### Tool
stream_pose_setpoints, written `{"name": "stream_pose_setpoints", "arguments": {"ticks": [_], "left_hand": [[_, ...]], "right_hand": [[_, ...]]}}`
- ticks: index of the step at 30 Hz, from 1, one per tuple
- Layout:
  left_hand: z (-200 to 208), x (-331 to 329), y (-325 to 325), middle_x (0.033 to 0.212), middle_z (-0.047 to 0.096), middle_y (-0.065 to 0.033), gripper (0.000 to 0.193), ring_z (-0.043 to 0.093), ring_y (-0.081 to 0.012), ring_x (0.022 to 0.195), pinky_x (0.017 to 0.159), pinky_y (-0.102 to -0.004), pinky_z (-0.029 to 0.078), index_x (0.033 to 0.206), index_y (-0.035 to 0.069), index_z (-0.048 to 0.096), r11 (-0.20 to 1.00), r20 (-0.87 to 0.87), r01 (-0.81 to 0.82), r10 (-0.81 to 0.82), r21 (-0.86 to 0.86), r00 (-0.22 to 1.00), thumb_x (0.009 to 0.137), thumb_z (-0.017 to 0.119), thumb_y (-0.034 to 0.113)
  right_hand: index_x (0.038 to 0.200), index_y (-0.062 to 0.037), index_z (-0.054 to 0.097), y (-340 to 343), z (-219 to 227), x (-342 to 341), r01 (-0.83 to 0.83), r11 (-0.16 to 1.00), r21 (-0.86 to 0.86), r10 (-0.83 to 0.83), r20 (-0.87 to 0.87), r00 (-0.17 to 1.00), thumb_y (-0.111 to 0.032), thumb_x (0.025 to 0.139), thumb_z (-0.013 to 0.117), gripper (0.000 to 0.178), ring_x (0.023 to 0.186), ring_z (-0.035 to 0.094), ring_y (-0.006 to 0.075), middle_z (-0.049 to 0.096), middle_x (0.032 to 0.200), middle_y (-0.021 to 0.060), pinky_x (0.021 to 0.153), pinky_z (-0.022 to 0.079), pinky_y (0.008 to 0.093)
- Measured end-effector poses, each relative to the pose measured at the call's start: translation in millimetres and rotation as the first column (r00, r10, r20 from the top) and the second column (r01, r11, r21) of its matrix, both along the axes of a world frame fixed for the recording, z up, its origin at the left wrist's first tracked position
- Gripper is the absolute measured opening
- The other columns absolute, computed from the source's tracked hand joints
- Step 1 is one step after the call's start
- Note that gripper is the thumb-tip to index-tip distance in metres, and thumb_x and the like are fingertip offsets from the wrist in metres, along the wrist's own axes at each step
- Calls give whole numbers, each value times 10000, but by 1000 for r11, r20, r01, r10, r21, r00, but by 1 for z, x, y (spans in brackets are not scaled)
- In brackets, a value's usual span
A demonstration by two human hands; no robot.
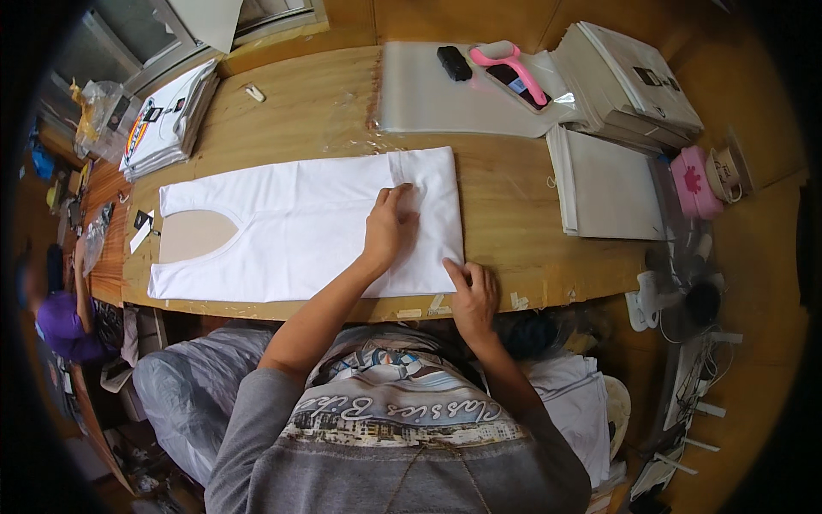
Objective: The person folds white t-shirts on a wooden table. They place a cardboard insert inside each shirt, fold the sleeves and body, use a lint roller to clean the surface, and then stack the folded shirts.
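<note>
A white garment (291, 227) lies flat along the wooden table (325, 103), its neckline at the left with a beige card (193, 236) showing through the opening. My left hand (387, 227) presses flat on the garment's right end, fingers together, near a folded strip of cloth. My right hand (473, 295) rests on the garment's lower right corner at the table's near edge, fingers spread on the cloth. Neither hand lifts the cloth.
Clear plastic bags (445, 98) lie at the back with a black block (454, 62) and a pink-handled tool (514, 73). Stacks of folded grey cloth (634, 81) and flat sheets (608, 184) sit right. Folded printed shirts (167, 120) are piled left. Another person (60, 317) sits far left.
</note>
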State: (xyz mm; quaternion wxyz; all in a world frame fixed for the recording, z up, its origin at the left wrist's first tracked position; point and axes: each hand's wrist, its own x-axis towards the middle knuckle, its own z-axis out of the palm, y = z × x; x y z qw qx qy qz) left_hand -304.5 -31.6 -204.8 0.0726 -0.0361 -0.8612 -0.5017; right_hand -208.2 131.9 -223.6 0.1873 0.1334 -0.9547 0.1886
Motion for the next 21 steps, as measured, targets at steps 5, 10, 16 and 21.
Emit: {"name": "stream_pose_setpoints", "arguments": {"ticks": [5,10,16,21], "left_hand": [[13,9,3,1210,369,-152,439,443,-322,1009,837,-422,358,1137,64,432,866,-41,-88,77,-492,996,729,561,162],[0,18,25,1328,238,-141,583,149,-345,1241,972,-527,130,1247,80,334,716,-187,89,-297,-693,936,781,463,406],[-22,18,37,1373,182,-75,634,85,-386,1251,958,-587,72,1300,191,276,666,-122,168,-366,-726,922,790,316,566],[-19,22,34,1387,126,-78,637,77,-394,1250,948,-597,86,1308,191,252,644,-74,187,-356,-742,932,793,320,559]], "right_hand": [[1042,-173,565,16,28,-8,-160,982,-98,184,335,924,-131,700,583,346,795,494,258,499,858,93,708,405,361],[1095,-97,523,53,56,-89,25,814,-581,354,529,772,-241,789,566,341,909,540,171,575,984,102,742,426,285],[1228,-125,377,36,28,-241,-61,641,-766,625,474,620,-241,837,511,429,496,411,28,563,907,10,382,301,140],[1237,-125,356,15,34,-277,-135,724,-676,689,713,128,-59,763,563,522,437,331,12,461,698,-38,353,262,137]]}}
